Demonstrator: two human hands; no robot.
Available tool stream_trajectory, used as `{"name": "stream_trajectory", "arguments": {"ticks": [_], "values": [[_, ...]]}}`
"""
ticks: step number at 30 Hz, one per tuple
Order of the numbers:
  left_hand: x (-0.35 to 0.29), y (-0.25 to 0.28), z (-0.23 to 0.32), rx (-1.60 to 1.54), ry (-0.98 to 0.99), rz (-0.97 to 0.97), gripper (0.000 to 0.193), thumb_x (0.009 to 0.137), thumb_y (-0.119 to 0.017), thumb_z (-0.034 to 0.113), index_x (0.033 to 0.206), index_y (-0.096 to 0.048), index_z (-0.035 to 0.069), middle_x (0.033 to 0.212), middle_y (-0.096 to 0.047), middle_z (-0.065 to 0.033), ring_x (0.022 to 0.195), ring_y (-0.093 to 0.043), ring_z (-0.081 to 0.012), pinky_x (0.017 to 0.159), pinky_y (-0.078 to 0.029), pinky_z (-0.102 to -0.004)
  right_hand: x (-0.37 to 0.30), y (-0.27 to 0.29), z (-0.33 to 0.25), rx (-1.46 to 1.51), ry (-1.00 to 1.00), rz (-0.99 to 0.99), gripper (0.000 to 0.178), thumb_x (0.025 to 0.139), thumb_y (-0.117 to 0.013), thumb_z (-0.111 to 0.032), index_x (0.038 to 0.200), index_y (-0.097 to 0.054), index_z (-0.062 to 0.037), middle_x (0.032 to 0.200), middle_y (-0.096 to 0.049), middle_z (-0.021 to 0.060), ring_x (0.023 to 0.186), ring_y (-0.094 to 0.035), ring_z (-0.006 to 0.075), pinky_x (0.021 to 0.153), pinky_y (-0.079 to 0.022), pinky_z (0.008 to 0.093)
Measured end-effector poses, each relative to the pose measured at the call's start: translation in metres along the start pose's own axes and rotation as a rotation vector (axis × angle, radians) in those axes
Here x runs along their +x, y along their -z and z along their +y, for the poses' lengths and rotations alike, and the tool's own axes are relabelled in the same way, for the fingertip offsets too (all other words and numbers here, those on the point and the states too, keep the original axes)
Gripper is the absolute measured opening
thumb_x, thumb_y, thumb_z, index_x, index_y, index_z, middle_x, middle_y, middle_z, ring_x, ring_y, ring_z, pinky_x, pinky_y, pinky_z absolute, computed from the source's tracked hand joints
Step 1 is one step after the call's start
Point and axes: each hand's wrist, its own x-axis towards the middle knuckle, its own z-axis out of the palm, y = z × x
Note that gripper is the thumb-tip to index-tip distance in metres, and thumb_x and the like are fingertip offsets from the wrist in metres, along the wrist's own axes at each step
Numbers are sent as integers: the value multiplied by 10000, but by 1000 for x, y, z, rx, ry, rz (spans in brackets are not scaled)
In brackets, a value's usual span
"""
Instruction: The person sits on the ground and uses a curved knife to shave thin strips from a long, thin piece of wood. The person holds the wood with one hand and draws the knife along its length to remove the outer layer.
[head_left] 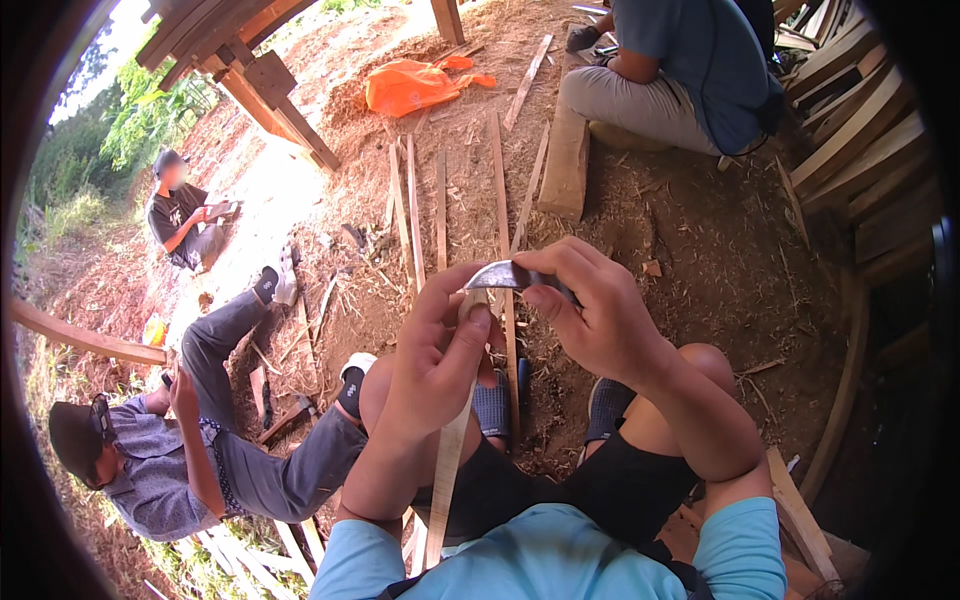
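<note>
My left hand [425, 350] grips a pale, thin wooden strip [449, 465] near its upper end, the thumb pressed along it. From there the strip runs down past my left forearm to my lap. My right hand [605, 310] is closed on a knife [494, 276] with a short, curved grey blade. The blade lies across the strip's top end, its tip close to my left index finger. Most of the knife's handle is hidden by my right fingers.
Long wooden strips [500, 185] lie on the shaving-strewn dirt ahead. A thick timber beam [566, 165] is beside a seated person [690, 70]. Another person [170, 470] sits close on my left; a third [180, 215] sits farther off. Stacked boards [870, 150] stand at right; an orange bag [410, 88] lies ahead.
</note>
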Motion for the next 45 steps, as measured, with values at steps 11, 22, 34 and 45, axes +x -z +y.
{"name": "stream_trajectory", "arguments": {"ticks": [11, 22, 34, 45], "values": [[-1, 2, -1, -1, -18, -32, 434, 942, -446, 49, 1371, -392, 92, 820, -570, -19, 689, -538, -28, 505, -454, -161, 0, 1, -1, -6, 0, -4, 204, 847, -623, -75, 1047, -587, -49, 878, -604, 131, 758, -623, 329, 630, -484, 390], [-2, 2, -2, -29, -24, -33, 449, 948, -456, 49, 1391, -389, 82, 846, -577, 2, 731, -544, -22, 522, -461, -155, -2, -2, 1, -21, 22, 42, 209, 849, -621, -80, 1052, -588, -44, 868, -592, 130, 736, -616, 326, 617, -478, 389], [-3, -1, -2, -43, -56, -19, 418, 955, -468, 77, 1366, -396, 53, 843, -597, -47, 709, -570, -54, 509, -472, -170, -2, -4, 4, -30, 31, 96, 213, 860, -616, -93, 1066, -582, -49, 858, -585, 129, 733, -615, 316, 619, -478, 379], [2, 5, -3, -161, -94, 74, 243, 948, -463, 102, 1146, -502, -35, 809, -627, -94, 556, -572, -84, 448, -471, -188, -3, -1, -2, 0, 67, -90, 219, 845, -615, -73, 1062, -585, -65, 845, -580, 114, 713, -614, 310, 595, -478, 383]]}}
